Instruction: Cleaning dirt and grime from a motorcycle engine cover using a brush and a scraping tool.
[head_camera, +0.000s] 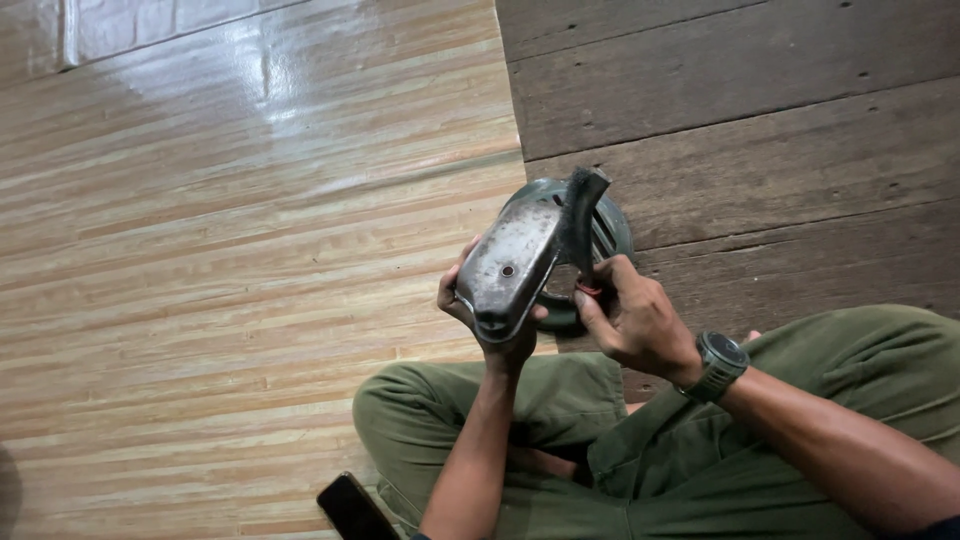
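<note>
My left hand (480, 315) grips a worn grey metal cover (508, 262) from below, holding it up over my lap. The cover is oblong, spotted with rust, and has a small hole near its middle. A dark curved strip (583, 205) rises from its upper right side. My right hand (630, 315), with a dark watch (721, 362) on the wrist, pinches something small and reddish (588, 290) at the cover's right edge. Behind the cover lies a round greenish metal part (612, 232) with slots.
I sit cross-legged in olive green trousers (560, 410). A glossy striped wood-pattern floor (250, 250) fills the left. Rough dark wooden planks (750, 120) cover the right. A black phone (355, 508) lies by my left knee.
</note>
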